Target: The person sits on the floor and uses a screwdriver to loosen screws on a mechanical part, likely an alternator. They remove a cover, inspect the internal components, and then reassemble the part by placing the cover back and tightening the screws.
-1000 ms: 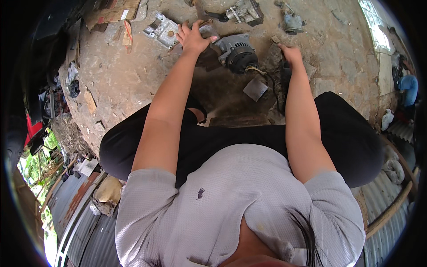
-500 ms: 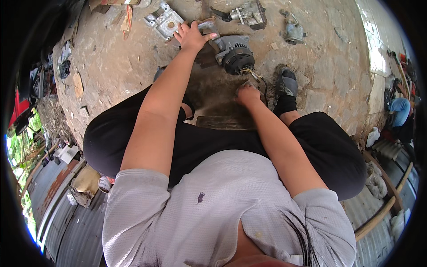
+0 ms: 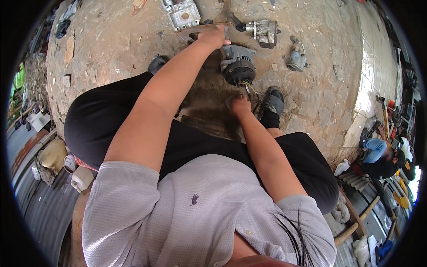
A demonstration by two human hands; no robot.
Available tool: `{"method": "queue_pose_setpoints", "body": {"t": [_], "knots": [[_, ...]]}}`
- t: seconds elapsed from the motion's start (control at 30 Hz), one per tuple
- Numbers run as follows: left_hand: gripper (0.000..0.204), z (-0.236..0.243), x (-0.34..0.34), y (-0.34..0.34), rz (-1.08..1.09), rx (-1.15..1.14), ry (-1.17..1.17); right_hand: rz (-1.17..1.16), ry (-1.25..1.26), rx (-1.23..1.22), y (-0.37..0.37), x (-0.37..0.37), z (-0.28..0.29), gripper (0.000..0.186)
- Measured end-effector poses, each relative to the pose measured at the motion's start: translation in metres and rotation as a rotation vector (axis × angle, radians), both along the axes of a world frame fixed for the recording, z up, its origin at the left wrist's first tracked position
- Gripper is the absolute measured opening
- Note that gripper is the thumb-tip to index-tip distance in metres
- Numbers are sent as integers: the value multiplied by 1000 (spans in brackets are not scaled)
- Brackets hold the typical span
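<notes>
I am squatting over a dirt-stained stone floor. A grey and black alternator [image 3: 238,66] with loose wires lies between my feet. My left hand [image 3: 214,38] reaches forward and grips its far end, next to a flat brown board [image 3: 195,30]. My right hand [image 3: 241,106] is low and close to my knee, just below the alternator's wires. Its fingers are closed on a small flat grey piece [image 3: 230,100].
Grey metal engine parts lie ahead: a square housing [image 3: 182,13], a pump-like casting [image 3: 264,31] and a small fitting [image 3: 296,58]. My shoes [image 3: 272,101] flank the alternator. Another person [image 3: 378,155] crouches at the far right among tools. Plastic jugs [image 3: 82,178] and corrugated sheet sit at the left.
My right hand has come in from the far right, reached the grey piece by the alternator and closed on it. My left hand has stayed on the alternator.
</notes>
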State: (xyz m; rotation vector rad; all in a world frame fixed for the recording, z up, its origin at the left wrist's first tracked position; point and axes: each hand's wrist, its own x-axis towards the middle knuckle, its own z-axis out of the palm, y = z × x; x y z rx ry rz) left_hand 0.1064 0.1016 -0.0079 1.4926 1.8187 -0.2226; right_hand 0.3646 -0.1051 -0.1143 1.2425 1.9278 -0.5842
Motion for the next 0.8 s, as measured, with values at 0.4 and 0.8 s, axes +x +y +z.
{"method": "queue_pose_setpoints", "body": {"t": [0.4, 0.8], "knots": [[79, -41, -2, 20, -205, -13, -43, -43, 478, -206, 170, -39, 231, 43], [70, -9, 1, 4, -68, -20, -49, -531, 559, 390, 123, -56, 157, 37]]}}
